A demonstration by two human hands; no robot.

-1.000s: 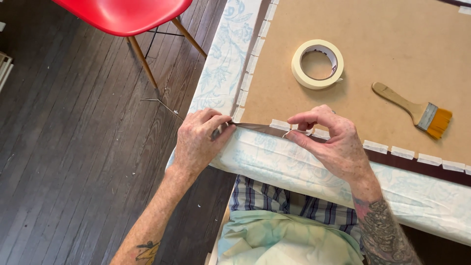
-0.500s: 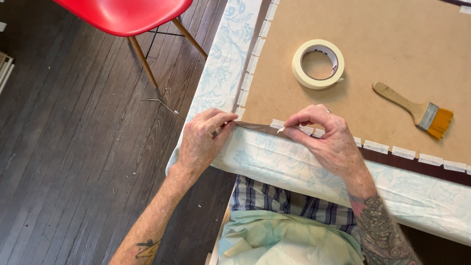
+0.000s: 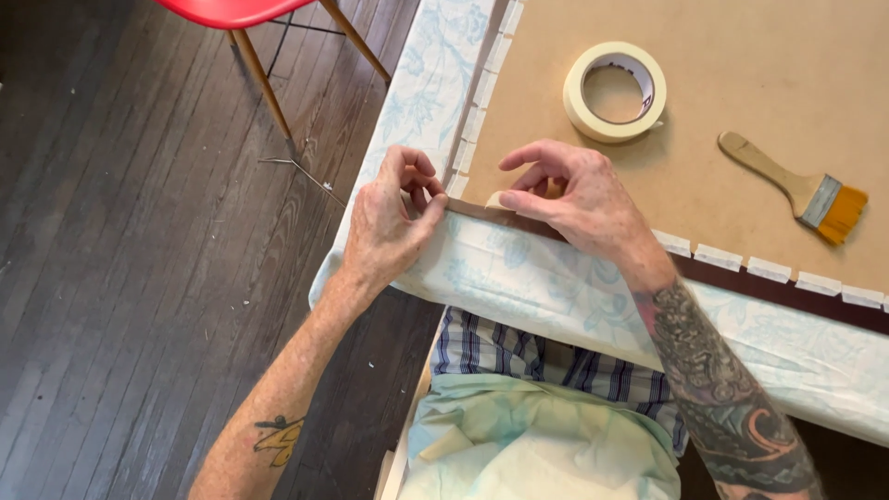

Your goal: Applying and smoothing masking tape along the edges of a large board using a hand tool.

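Fabric [image 3: 519, 278], pale printed, probably pinched by hands [image 3: 389, 222].

Roll of tape [image 3: 615, 91]: upper centre of frame, flat on the brown surface. Paintbrush [image 3: 798, 188]: right side, wooden handle, orange bristles, well apart from the roll. Red chair [image 3: 269, 37]: upper left, wooden legs on dark plank floor [image 3: 120, 278].

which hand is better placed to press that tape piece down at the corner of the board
Right, probably. The right hand already has its thumb and fingers on the tape piece at the board edge, while the left hand is pinching the fabric at the corner.
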